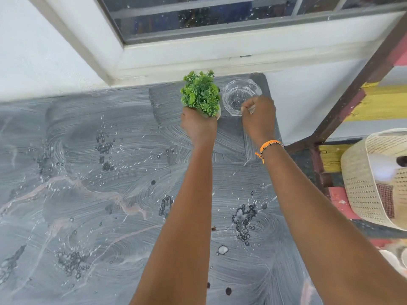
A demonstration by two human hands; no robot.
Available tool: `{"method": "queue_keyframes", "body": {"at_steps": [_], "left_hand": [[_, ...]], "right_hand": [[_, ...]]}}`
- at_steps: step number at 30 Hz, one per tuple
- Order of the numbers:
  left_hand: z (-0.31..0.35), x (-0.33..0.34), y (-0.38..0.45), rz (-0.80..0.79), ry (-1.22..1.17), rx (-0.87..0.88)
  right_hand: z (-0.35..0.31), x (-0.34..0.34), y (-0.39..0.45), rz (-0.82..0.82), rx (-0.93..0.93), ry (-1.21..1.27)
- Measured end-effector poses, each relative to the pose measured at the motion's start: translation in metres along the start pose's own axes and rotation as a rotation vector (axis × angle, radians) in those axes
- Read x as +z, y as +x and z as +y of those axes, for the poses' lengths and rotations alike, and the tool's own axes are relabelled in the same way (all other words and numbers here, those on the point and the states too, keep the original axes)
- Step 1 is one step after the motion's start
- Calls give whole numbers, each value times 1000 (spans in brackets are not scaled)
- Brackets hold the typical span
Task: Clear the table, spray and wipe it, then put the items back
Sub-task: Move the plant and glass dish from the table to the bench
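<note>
Both arms reach to the far right corner of the table (88, 172), close under the window (220, 18). The left hand (198, 126) is wrapped around the base of a small potted plant (200, 93); the fingers curl round the pale pot, most of which is hidden behind the hand, and the green foliage stands upright above the knuckles. Whether the pot rests on the surface cannot be told. The right hand (258, 115) pinches the near rim of a clear glass bowl (240, 95) between thumb and fingertips, the remaining fingers curled in. The bowl sits just right of the plant, near the table's far right edge (its base appears to be on the tabletop, though contact is not certain). An orange bracelet (267, 146) circles the right wrist.

The dark marbled tabletop carries whitish swirling wipe streaks across its whole visible area, with scattered clusters of droplets in the near and middle zones. Off the table to the right stands a woven cream basket (361, 194) beside a dark-framed shelf (363, 73).
</note>
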State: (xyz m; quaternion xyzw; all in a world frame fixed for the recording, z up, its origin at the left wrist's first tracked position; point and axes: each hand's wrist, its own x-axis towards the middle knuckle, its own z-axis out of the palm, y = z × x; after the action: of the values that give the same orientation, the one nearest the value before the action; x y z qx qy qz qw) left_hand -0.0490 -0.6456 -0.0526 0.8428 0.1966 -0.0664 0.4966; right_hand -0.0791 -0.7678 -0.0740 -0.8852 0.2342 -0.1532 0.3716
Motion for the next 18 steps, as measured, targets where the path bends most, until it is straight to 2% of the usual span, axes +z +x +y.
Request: {"method": "queue_keyframes", "body": {"at_steps": [6, 11, 14, 18], "left_hand": [[-11, -4, -9, -16, 69, 217], [-17, -10, -14, -43, 27, 232], [-25, -11, -23, -71, 24, 228], [-36, -9, -49, -71, -7, 241]], "right_hand": [[6, 1, 5, 149, 222, 188], [6, -1, 19, 93, 473, 268], [9, -6, 22, 18, 480, 271], [19, -19, 3, 36, 453, 293]]}}
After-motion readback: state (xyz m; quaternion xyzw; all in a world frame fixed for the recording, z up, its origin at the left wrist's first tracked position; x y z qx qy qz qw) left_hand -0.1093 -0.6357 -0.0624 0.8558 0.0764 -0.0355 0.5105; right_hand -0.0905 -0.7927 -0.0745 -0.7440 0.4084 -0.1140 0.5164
